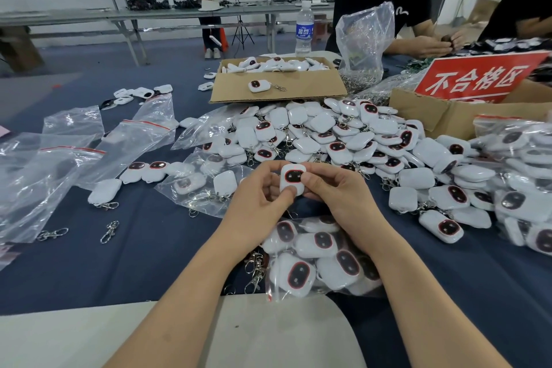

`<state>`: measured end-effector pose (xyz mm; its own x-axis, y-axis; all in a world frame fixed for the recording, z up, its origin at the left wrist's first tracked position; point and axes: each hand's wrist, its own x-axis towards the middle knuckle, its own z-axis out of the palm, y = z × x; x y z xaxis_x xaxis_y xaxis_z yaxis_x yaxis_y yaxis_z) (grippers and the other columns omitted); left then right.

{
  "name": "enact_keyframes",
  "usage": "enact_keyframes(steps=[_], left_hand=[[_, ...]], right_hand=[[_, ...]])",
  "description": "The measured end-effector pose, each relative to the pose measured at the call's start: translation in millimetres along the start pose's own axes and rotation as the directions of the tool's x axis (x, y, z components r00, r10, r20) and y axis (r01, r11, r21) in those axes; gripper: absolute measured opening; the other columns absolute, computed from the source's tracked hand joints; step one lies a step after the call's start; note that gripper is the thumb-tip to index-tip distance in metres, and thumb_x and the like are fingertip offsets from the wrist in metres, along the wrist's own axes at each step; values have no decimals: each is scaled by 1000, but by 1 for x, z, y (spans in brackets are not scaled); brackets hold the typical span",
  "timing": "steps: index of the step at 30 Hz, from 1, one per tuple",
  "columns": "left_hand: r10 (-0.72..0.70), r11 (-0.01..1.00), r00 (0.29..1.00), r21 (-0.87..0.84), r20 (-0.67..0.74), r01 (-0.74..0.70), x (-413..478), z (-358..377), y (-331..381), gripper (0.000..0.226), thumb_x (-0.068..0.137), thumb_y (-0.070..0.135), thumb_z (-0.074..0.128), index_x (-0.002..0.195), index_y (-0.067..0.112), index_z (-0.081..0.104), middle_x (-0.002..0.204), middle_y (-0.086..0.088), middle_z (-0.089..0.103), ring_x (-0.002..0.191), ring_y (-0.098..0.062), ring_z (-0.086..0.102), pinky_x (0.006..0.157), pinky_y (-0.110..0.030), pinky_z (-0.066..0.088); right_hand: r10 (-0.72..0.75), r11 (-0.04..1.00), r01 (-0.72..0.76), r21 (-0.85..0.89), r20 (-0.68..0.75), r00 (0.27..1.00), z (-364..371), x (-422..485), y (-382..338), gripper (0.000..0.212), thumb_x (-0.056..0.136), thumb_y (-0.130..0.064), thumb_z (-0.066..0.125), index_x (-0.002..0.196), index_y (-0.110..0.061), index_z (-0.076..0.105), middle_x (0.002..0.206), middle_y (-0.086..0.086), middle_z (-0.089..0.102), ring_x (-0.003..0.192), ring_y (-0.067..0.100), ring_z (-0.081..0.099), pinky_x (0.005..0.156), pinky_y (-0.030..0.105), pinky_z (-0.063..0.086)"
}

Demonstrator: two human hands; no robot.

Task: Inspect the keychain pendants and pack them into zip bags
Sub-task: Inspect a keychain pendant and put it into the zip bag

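A white keychain pendant (292, 179) with a dark red-rimmed face is held up over the table's middle, face toward me. My left hand (259, 197) pinches its left and lower edge, and my right hand (337, 192) pinches its right side with thumb on the front. Below my wrists lies a zip bag filled with pendants (316, 260). A big loose heap of pendants (343, 137) spreads behind my hands. Empty zip bags (131, 131) lie at the left on the blue cloth.
A cardboard box (277, 81) with pendants stands behind the heap, a water bottle (304, 30) behind it. A red sign (478, 78) sits on another box at right, by filled bags (519, 176). Loose metal clasps (109, 231) lie at left. People work opposite.
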<state>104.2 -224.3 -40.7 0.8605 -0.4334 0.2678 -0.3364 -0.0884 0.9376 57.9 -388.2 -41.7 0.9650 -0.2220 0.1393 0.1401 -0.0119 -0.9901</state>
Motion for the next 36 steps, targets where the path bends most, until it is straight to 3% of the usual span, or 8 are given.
enact_keyframes(steps=[3, 8, 13, 18, 23, 29, 33, 36], left_hand=[[1, 1000, 1000, 12, -2, -1, 0, 0, 0, 30, 91, 13, 72, 110, 35, 64, 87, 11, 71, 80, -4, 64, 76, -19, 54], [10, 1000, 1000, -3, -22, -10, 0, 0, 6, 48, 93, 9, 70, 95, 57, 69, 91, 19, 74, 87, 2, 69, 79, -12, 52], [-35, 999, 999, -5, -20, 35, 1, 1, 5, 35, 91, 2, 69, 99, 36, 69, 90, 20, 76, 89, 4, 69, 80, -8, 49], [-75, 996, 997, 55, -32, 77, 0, 2, 5, 25, 91, 6, 71, 97, 30, 69, 94, 10, 76, 89, -3, 69, 86, -18, 53], [-77, 993, 996, 85, -46, 81, -1, 3, 7, 25, 93, 13, 70, 99, 37, 67, 96, 13, 75, 93, -1, 69, 88, -17, 50], [-48, 995, 998, 90, -32, 50, -4, 4, 10, 20, 100, 30, 61, 117, 25, 70, 102, 5, 76, 100, -15, 69, 95, -38, 54], [-21, 993, 998, 118, -56, 28, -5, 2, 11, 25, 104, 37, 51, 118, 25, 69, 93, 10, 74, 83, -8, 67, 83, -34, 55], [14, 988, 1000, 153, -17, -11, -4, 1, 8, 28, 104, 29, 52, 128, 27, 66, 104, 13, 71, 92, -1, 64, 87, -24, 51]], right_hand=[[-9, 1000, 9, 0, -2, 1000, 0, 0, 0, 19, 96, -16, 67, 109, -26, 76, 103, -4, 79, 101, 13, 73, 84, 19, 57], [-53, 999, 53, 11, 2, 999, 2, -1, -3, 22, 97, -14, 65, 103, -33, 75, 102, -5, 78, 95, 8, 72, 78, 16, 56], [-34, 999, 34, -12, -6, 999, 3, -1, -4, 18, 98, -12, 63, 98, -25, 74, 91, -7, 79, 80, 6, 72, 73, 16, 57], [-12, 999, 11, -32, -20, 1000, 5, 0, -4, 22, 99, -9, 59, 86, -22, 70, 72, -10, 75, 63, 1, 67, 61, 12, 53], [-14, 999, 13, -38, -20, 1000, 6, 0, -6, 20, 100, -10, 59, 86, -19, 69, 68, -10, 72, 62, 0, 67, 60, 11, 52], [-30, 999, 30, -28, -19, 999, 5, -1, -3, 13, 101, -19, 58, 100, -20, 71, 68, -6, 69, 67, 7, 65, 64, 17, 56], [-13, 999, 13, -51, -7, 1000, 6, 0, -3, 19, 99, -18, 61, 116, -15, 70, 70, -4, 72, 68, 7, 68, 66, 19, 57], [-17, 1000, 17, -3, -13, 1000, 6, 0, -3, 25, 100, -8, 59, 110, -27, 71, 83, -1, 75, 77, 9, 71, 71, 19, 59]])
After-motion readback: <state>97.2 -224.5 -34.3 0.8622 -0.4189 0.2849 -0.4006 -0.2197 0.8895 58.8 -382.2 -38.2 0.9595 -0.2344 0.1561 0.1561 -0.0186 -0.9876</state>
